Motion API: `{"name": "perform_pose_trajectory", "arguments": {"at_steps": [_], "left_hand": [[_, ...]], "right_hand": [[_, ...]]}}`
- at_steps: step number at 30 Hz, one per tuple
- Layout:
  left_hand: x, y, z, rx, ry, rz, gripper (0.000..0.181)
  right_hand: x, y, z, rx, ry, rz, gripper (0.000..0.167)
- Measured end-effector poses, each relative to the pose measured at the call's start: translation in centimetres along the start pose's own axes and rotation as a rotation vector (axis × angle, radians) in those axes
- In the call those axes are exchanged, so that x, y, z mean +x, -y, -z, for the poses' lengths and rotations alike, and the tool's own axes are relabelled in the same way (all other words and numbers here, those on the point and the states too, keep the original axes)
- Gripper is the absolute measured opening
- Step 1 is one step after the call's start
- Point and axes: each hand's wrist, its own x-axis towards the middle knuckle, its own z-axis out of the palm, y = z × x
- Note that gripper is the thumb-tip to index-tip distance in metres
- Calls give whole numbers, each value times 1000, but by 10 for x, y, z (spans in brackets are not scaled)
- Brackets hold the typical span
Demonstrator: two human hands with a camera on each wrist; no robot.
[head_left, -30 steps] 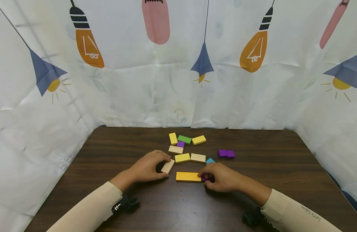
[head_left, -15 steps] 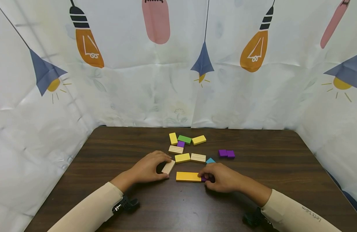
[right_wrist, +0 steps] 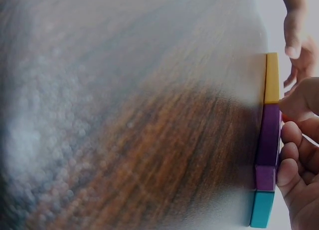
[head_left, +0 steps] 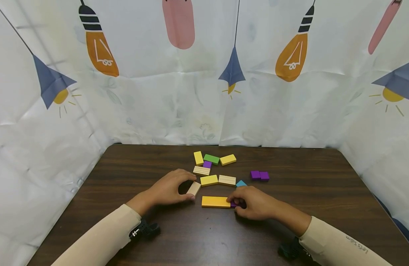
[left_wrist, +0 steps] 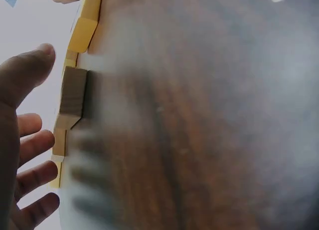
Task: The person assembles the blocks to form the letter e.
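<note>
A plain wooden block (head_left: 194,188) lies at a slant on the table, between the thumb and fingers of my left hand (head_left: 171,187). In the left wrist view this hand's fingers (left_wrist: 37,177) are spread, and its thumb stands apart from the block. My right hand (head_left: 255,204) pinches a purple block (right_wrist: 269,135) at the right end of a long yellow-orange block (head_left: 216,202). The purple block is mostly hidden by that hand in the head view. Just behind the right hand a blue block (head_left: 241,183) shows in part.
Behind the hands lie a yellow block (head_left: 209,180), a striped wooden block (head_left: 227,180) and another striped one (head_left: 201,170). Farther back are a green block (head_left: 211,159), more yellow blocks and a small purple one. Two purple blocks (head_left: 259,175) sit at the right. A printed cloth surrounds the table (head_left: 151,240).
My left hand has shifted slightly away from me, its thumb coming off the plain wooden block. That block lies a touch farther right. The right hand holds its place.
</note>
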Motion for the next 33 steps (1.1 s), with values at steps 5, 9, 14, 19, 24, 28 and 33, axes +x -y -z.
{"name": "perform_pose_trajectory", "arguments": {"at_steps": [5, 9, 14, 19, 24, 28, 33], "left_hand": [[5, 1, 3, 11, -21, -1, 61], [9, 2, 4, 17, -24, 5, 63], [15, 5, 5, 19, -16, 25, 62], [21, 7, 6, 37, -16, 40, 64], [25, 9, 7, 60, -9, 27, 63], [25, 10, 6, 65, 1, 30, 58], [24, 12, 5, 64, -6, 34, 58]], "right_hand": [[0, 0, 0, 1, -2, -4, 28], [0, 0, 0, -1, -4, -2, 28], [0, 0, 0, 3, -1, 3, 28], [1, -1, 0, 7, 5, -5, 28], [0, -1, 0, 3, 3, -7, 28], [0, -1, -1, -2, -1, -3, 28], [-1, 0, 0, 2, -2, -2, 28]]}}
